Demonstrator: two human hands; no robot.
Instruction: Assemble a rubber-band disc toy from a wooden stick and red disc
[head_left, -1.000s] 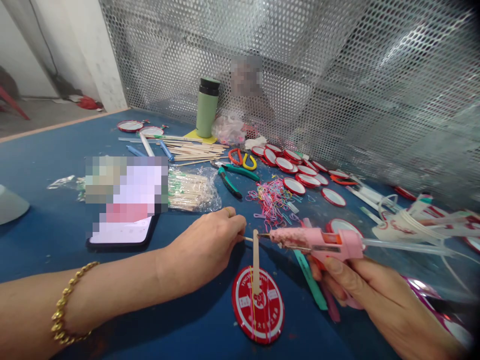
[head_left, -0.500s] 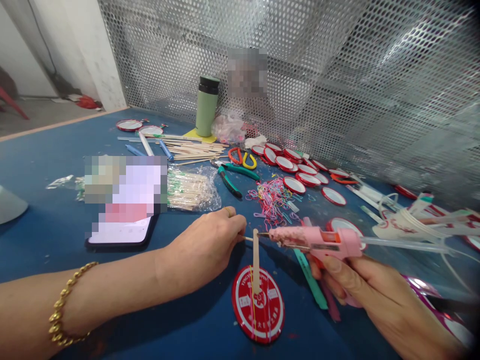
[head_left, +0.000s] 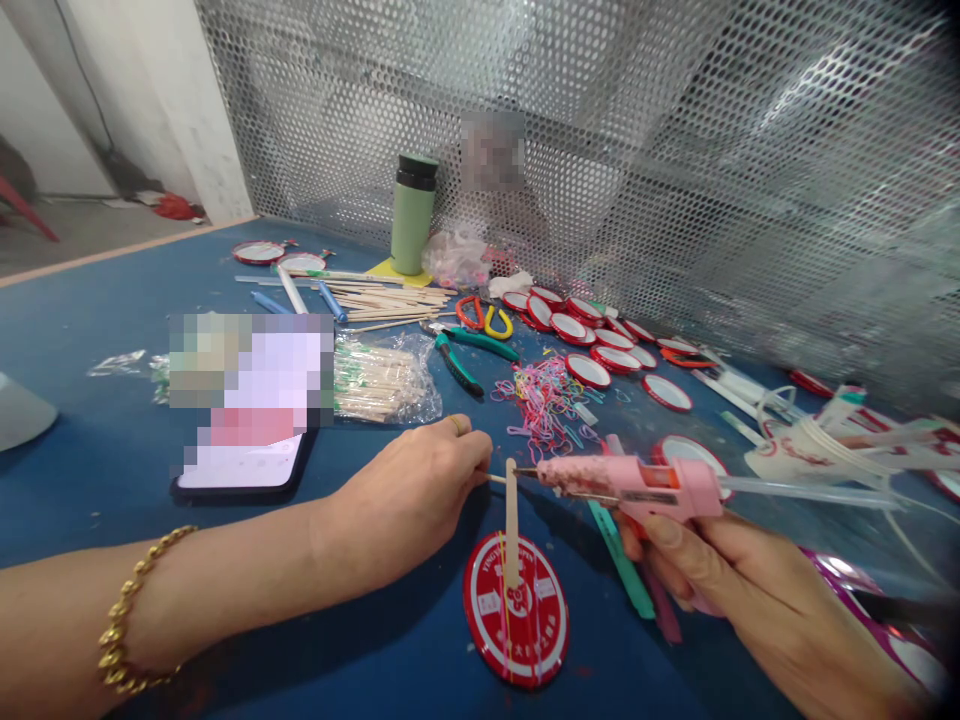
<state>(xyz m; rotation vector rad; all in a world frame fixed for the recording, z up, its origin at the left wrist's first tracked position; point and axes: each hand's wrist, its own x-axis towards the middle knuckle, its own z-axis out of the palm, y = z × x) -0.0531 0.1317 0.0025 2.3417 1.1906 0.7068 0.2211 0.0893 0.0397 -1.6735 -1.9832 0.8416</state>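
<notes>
My right hand (head_left: pixel 701 560) grips a pink hot glue gun (head_left: pixel 626 485), its nozzle pointing left. The nozzle tip is at the upper end of a flat wooden craft stick (head_left: pixel 512 525); whether they touch I cannot tell. That craft stick's lower end lies over a red round lid (head_left: pixel 489 632) with white print and thin rubber bands stretched across it. Closed fingers of my left hand (head_left: pixel 420 490) hold a thin wooden stick (head_left: pixel 496 479), whose short end sticks out toward the craft stick. Most of the thin stick is hidden by the hand.
Colourful rubber bands (head_left: pixel 551 400) lie heaped behind the glue gun. Further back are several red-rimmed discs (head_left: pixel 615 350) and green-handled pliers (head_left: pixel 457 365). A phone (head_left: pixel 247 470), bagged sticks (head_left: pixel 386 380) and a green bottle (head_left: pixel 412 225) stand or lie leftward. A white cup (head_left: pixel 806 455) lies tipped at right.
</notes>
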